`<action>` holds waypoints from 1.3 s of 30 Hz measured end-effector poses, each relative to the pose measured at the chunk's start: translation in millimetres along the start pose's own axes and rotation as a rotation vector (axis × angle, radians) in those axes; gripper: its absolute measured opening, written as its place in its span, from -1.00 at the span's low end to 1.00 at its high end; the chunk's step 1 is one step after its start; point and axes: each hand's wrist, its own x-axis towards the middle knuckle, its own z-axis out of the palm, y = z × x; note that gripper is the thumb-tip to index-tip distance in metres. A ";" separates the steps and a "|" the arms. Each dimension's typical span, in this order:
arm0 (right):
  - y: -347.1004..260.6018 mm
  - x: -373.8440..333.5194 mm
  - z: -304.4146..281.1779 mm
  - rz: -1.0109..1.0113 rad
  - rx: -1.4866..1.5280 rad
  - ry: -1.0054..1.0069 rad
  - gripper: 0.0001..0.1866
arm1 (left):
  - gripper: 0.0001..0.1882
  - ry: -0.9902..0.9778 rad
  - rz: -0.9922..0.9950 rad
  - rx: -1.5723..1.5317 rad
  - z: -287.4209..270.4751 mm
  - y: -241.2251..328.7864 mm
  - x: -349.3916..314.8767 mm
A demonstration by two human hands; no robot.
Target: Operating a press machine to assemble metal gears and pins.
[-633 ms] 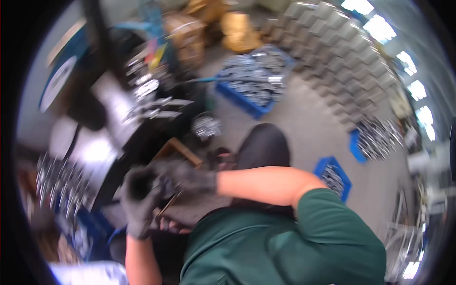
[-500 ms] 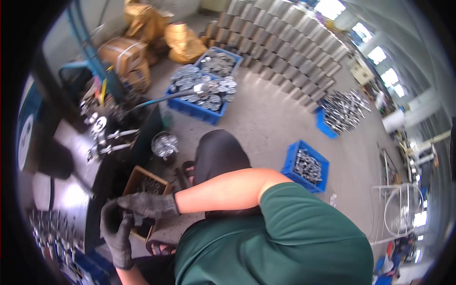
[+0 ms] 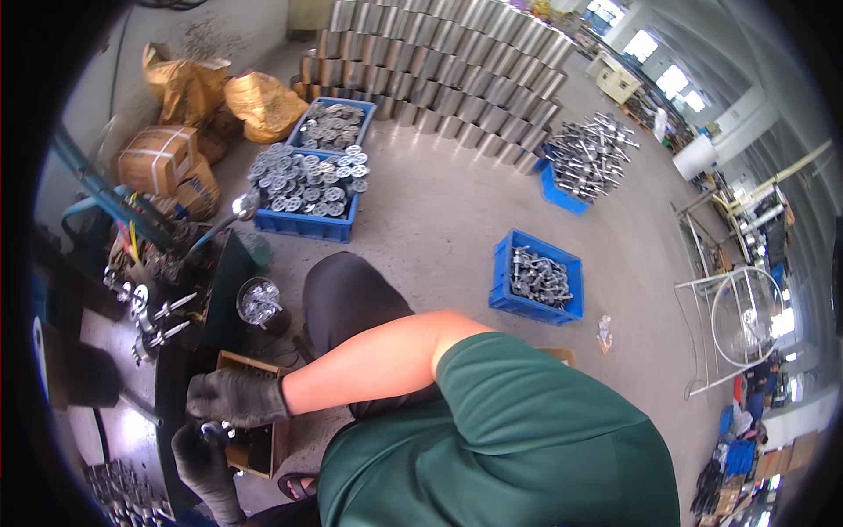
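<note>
Both of my hands wear dark grey work gloves and are close together beside the black-edged metal workbench (image 3: 132, 430). My left hand (image 3: 204, 474) is curled around a small shiny metal part (image 3: 215, 430), mostly covered by its fingers. Just beyond it, my right hand (image 3: 235, 397) is closed with its knuckles up; whatever it may grip is hidden. Below the hands stands an open cardboard box (image 3: 279, 443) with dark contents. On the bench, several metal rods and a wheel-shaped part (image 3: 140, 299) lie beside the machine's dark cylinder (image 3: 83, 373).
A bucket of shiny metal pieces (image 3: 261, 303) stands by my knee. Ahead, a blue crate (image 3: 303, 227) holds round metal wheels. To the right are a blue crate of metal parts (image 3: 537, 303) and a heaped crate of rods (image 3: 562, 200). Stacked metal tubes (image 3: 439, 70) form a wall behind.
My view has turned, so the crates appear further left. The left hand has drawn back from the right, and a shiny part now shows at its fingers. The right hand has closed.
</note>
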 end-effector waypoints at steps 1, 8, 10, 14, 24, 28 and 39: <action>7.0 -0.1 0.3 -0.003 -0.012 0.030 -0.71 | -0.60 0.006 0.025 0.016 3.3 -3.4 -0.3; 8.4 -7.7 11.4 0.567 0.179 -0.176 -0.51 | -0.60 -0.004 0.034 -0.153 8.3 10.7 6.6; -12.6 -16.6 9.1 0.527 0.214 -0.168 -0.50 | -0.63 0.063 0.006 -0.184 4.8 8.7 8.6; -77.5 -32.7 -38.3 0.264 0.402 -0.189 -0.62 | -0.65 0.019 -0.259 -0.299 12.3 -34.9 33.3; -145.8 -162.7 -241.8 -0.071 0.516 0.582 -0.35 | -0.78 -0.270 -0.308 -0.100 25.0 -16.0 -36.0; -52.9 -240.2 -309.7 0.178 0.616 1.099 -0.61 | -0.76 -0.351 -0.284 -0.043 30.0 -58.3 -54.2; 109.0 -508.5 -474.1 0.005 0.875 1.864 -0.62 | -0.75 -0.289 -0.327 -0.015 29.0 -31.9 -46.4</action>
